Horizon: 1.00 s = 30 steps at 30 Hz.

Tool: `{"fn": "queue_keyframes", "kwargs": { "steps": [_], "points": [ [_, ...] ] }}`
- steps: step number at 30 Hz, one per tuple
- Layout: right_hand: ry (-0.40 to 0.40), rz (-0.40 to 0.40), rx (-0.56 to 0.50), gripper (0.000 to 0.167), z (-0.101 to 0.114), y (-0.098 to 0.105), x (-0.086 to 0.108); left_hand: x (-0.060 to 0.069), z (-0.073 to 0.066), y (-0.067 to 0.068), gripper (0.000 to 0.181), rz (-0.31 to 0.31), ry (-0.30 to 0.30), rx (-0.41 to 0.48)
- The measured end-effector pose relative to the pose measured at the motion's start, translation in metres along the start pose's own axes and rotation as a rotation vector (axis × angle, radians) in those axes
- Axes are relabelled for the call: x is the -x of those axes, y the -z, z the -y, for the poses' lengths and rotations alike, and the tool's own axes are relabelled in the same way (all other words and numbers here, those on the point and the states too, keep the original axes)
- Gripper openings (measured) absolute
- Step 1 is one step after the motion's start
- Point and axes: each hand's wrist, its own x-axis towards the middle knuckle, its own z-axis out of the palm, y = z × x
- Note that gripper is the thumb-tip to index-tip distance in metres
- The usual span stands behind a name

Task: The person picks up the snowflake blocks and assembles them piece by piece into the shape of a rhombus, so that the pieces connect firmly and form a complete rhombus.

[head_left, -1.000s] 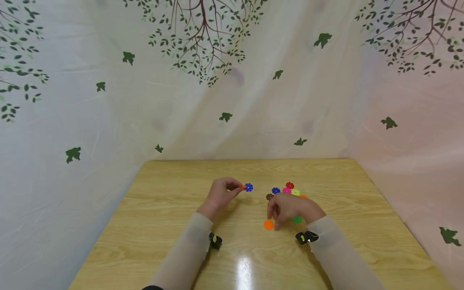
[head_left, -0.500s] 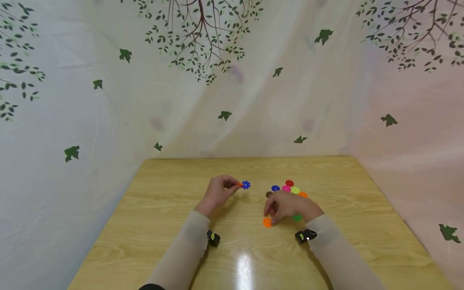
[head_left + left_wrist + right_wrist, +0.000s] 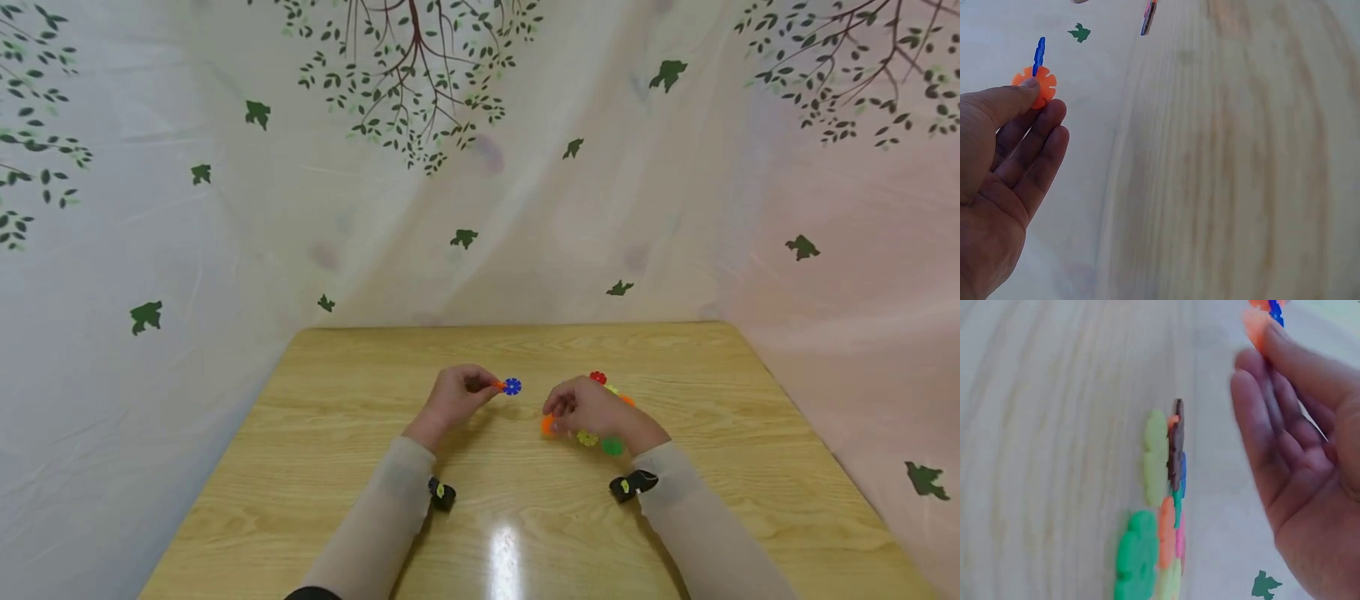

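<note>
My left hand (image 3: 455,400) pinches an orange notched plastic disc (image 3: 1049,80) between thumb and fingers. Slotted into its edge is a blue notched disc (image 3: 1039,55), standing crosswise to it. A short way to the right, my right hand (image 3: 592,412) holds another orange disc (image 3: 1255,328) by thumb and fingertips, raised over the table; it looks blurred in the right wrist view. Under and behind that hand lie several loose discs, among them a yellow disc (image 3: 587,438), a green disc (image 3: 612,446), a red disc (image 3: 597,377) and a brown disc (image 3: 1176,447). The hand partly hides this group.
The discs lie on a wooden table (image 3: 337,500) that reflects a bright light near its front. Behind it hangs a pale cloth (image 3: 375,250) printed with branches and green leaves. Black wrist straps (image 3: 442,493) are on both sleeves.
The right hand has picked up the orange disc from the table and carried it up and away from the front. The yellow disc has come into sight. The left hand stays almost still.
</note>
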Motion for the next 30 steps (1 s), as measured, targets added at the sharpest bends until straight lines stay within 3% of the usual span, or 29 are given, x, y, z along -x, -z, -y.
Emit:
{"fn": "queue_keyframes", "kwargs": {
  "steps": [5,9,13,19,30],
  "points": [
    [-0.030,-0.208,-0.192,0.012,0.004,0.005,-0.002,0.000,-0.003,-0.003,0.004,0.017,0.013,0.022],
    [-0.069,-0.284,-0.274,0.018,0.007,0.003,-0.004,-0.001,-0.004,-0.007,0.004,0.029,0.004,0.032],
    [-0.079,-0.304,-0.289,0.017,0.007,0.001,-0.006,-0.001,-0.004,-0.009,0.004,0.029,-0.008,0.040],
    [-0.061,-0.323,-0.217,0.012,0.010,-0.003,-0.006,-0.001,-0.005,-0.012,0.004,0.027,-0.030,0.056],
    [-0.011,-0.342,-0.142,0.009,0.012,-0.006,-0.006,0.001,-0.006,-0.013,0.007,0.031,-0.006,0.080]
  ]
}}
